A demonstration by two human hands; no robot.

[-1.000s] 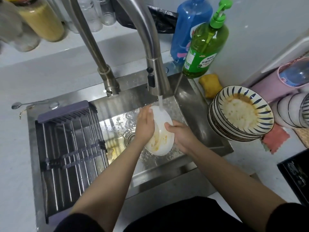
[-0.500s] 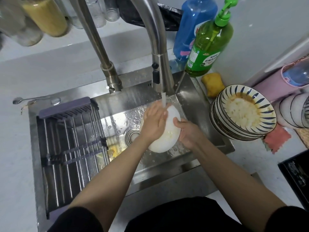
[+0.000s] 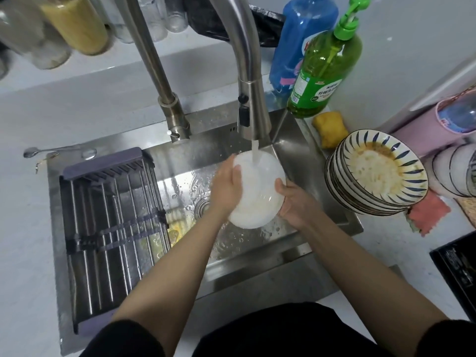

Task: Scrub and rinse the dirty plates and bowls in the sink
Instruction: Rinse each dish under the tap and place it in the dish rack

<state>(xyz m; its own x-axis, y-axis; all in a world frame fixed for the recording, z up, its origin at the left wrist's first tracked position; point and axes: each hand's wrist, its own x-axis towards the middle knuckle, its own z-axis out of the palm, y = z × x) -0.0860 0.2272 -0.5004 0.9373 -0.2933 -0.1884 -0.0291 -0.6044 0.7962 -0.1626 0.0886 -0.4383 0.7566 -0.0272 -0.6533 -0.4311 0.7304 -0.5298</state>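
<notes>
Over the steel sink [image 3: 291,155], a white plate [image 3: 257,191] is tilted under the stream from the faucet [image 3: 253,109]. Water hits its upper part. My left hand [image 3: 226,186] holds the plate's left edge, with the thumb lying on its face. At the lower right rim, my right hand [image 3: 293,202] grips the plate with its fingers behind. A stack of dirty blue-striped bowls [image 3: 376,173] leans on the counter right of the sink, the top one smeared with orange sauce.
A drying rack [image 3: 110,228] covers the sink's left half. Yellow residue [image 3: 175,233] lies on the sink floor near the drain [image 3: 203,204]. Green soap bottle [image 3: 324,65], blue bottle [image 3: 301,39] and yellow sponge [image 3: 329,127] stand behind the bowls. White bowls [image 3: 453,171] sit far right.
The plate has turned and lifted under the stream, and its face looks cleaner than a second ago. My left hand slid across its left side; my right hand kept its hold.
</notes>
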